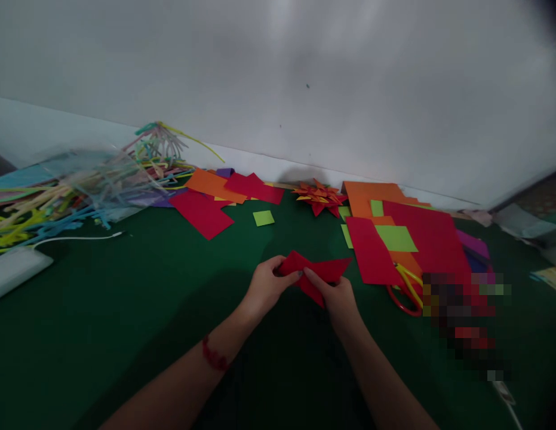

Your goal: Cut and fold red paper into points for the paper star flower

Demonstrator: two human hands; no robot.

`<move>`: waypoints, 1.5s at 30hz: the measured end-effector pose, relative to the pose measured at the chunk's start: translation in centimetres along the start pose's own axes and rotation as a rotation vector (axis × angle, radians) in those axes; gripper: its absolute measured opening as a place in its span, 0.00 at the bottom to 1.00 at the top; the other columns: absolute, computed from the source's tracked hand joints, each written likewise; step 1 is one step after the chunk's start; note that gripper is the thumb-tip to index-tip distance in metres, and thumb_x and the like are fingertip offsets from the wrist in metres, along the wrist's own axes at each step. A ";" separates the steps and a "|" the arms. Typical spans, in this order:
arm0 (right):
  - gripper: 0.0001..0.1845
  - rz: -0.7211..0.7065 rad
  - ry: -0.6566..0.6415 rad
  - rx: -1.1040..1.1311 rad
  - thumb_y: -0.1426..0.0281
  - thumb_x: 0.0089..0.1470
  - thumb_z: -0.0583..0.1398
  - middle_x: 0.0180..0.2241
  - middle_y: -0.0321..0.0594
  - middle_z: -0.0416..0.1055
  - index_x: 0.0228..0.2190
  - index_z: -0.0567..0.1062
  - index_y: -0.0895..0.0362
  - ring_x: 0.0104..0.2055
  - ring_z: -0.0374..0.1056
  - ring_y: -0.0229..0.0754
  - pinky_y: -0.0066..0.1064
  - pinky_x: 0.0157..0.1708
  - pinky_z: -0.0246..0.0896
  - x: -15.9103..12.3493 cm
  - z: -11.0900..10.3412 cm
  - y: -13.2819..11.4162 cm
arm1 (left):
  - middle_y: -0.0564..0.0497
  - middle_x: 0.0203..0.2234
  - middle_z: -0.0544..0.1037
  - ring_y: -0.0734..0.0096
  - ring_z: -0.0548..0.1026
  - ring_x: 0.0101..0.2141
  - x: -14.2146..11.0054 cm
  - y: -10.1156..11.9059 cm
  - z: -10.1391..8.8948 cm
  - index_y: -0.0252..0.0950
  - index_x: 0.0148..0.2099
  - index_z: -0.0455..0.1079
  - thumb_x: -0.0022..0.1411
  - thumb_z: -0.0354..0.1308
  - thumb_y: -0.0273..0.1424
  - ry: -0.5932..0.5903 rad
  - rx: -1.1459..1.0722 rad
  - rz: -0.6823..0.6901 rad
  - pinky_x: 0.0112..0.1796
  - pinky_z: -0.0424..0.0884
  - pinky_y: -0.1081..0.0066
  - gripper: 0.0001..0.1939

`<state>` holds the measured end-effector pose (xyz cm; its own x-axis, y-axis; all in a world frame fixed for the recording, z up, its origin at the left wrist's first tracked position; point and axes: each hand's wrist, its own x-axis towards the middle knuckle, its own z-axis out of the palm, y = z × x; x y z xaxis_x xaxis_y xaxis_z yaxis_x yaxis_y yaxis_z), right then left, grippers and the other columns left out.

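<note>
A partly folded piece of red paper (329, 270) is held up between both hands over the green tabletop. My left hand (269, 282) grips its left side, thumb pressed on the middle of the fold. On the right side, my right hand (338, 295) pinches it, its thumb meeting the left thumb near the centre. One red point sticks up at the top, another stretches right, and a third hangs down. Fingers behind the paper are hidden. Beyond the hands lie a small green paper square (264, 218) and a red-orange folded paper star (319, 196).
Red paper sheets (371, 249) overlap orange and green ones at right, beside scissors (407, 289) with yellow and red handles. More coloured paper (201, 212) lies at back left. Pipe cleaners (80, 185) in a clear bag and a white device (18, 272) with a cable sit far left.
</note>
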<state>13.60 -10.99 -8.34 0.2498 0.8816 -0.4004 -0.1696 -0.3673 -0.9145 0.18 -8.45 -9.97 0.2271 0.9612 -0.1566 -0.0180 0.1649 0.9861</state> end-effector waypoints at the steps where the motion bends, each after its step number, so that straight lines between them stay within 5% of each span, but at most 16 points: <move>1: 0.17 0.003 -0.003 -0.006 0.65 0.34 0.67 0.29 0.45 0.75 0.28 0.75 0.62 0.31 0.72 0.45 0.34 0.31 0.67 0.0 0.0 -0.1 | 0.50 0.29 0.74 0.69 0.72 0.31 0.0 0.0 0.0 0.34 0.35 0.68 0.50 0.58 0.32 -0.001 0.018 0.004 0.32 0.66 0.70 0.09; 8: 0.16 -0.007 -0.054 -0.038 0.63 0.36 0.66 0.30 0.45 0.75 0.28 0.75 0.60 0.33 0.71 0.48 0.37 0.33 0.67 0.0 -0.2 0.2 | 0.52 0.27 0.71 0.71 0.69 0.30 -0.3 0.4 0.1 0.35 0.35 0.67 0.58 0.50 0.39 0.034 0.089 0.154 0.31 0.64 0.73 0.12; 13: 0.17 -0.031 -0.193 -0.014 0.60 0.43 0.62 0.37 0.43 0.73 0.35 0.74 0.56 0.40 0.69 0.45 0.36 0.38 0.64 1.6 -2.7 -0.3 | 0.54 0.24 0.69 0.74 0.66 0.27 0.1 0.8 -0.7 0.34 0.31 0.66 0.59 0.49 0.38 0.054 0.181 0.169 0.28 0.60 0.74 0.13; 18: 0.14 -0.288 -0.120 -0.185 0.58 0.47 0.58 0.34 0.40 0.73 0.33 0.74 0.54 0.38 0.67 0.42 0.32 0.38 0.60 3.1 -6.0 -1.4 | 0.56 0.21 0.65 0.76 0.63 0.24 -0.2 0.6 -0.8 0.35 0.29 0.64 0.58 0.49 0.37 -0.198 0.323 0.137 0.25 0.57 0.76 0.11; 22: 0.12 -0.290 -0.361 -0.506 0.59 0.48 0.58 0.28 0.37 0.72 0.29 0.73 0.55 0.34 0.67 0.41 0.30 0.35 0.58 2.2 -5.6 -1.8 | 0.57 0.20 0.64 0.77 0.62 0.23 -0.9 0.1 -0.1 0.35 0.27 0.64 0.57 0.51 0.35 -0.433 0.452 0.130 0.25 0.57 0.77 0.11; 27: 0.12 -0.318 -0.558 -0.678 0.59 0.51 0.55 0.28 0.36 0.69 0.28 0.72 0.55 0.32 0.64 0.39 0.28 0.31 0.56 0.8 -4.1 -1.9 | 0.56 0.23 0.67 0.76 0.63 0.25 -1.2 0.1 0.2 0.35 0.31 0.67 0.57 0.49 0.34 -0.524 0.465 0.140 0.26 0.58 0.76 0.09; 37: 0.16 -0.482 -0.594 -0.751 0.59 0.54 0.52 0.23 0.33 0.63 0.23 0.68 0.57 0.27 0.58 0.35 0.25 0.26 0.52 0.7 -3.8 -1.2 | 0.54 0.26 0.69 0.75 0.65 0.28 -1.1 0.1 0.1 0.34 0.32 0.67 0.57 0.50 0.32 -0.535 0.401 0.154 0.29 0.60 0.76 0.08; 45: 0.17 -0.608 -0.447 -0.745 0.61 0.53 0.52 0.19 0.32 0.58 0.18 0.63 0.56 0.23 0.53 0.34 0.26 0.23 0.48 0.5 -3.4 -1.0 | 0.54 0.25 0.70 0.74 0.66 0.27 -1.0 0.1 0.3 0.35 0.34 0.69 0.56 0.52 0.33 -0.447 0.349 0.098 0.28 0.60 0.76 0.08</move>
<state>17.17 -11.17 -7.80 -0.3031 0.9513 0.0557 0.5309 0.2171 -0.8192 0.23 -9.50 -9.68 0.6316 0.7687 -0.1005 0.2458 -0.0756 0.9664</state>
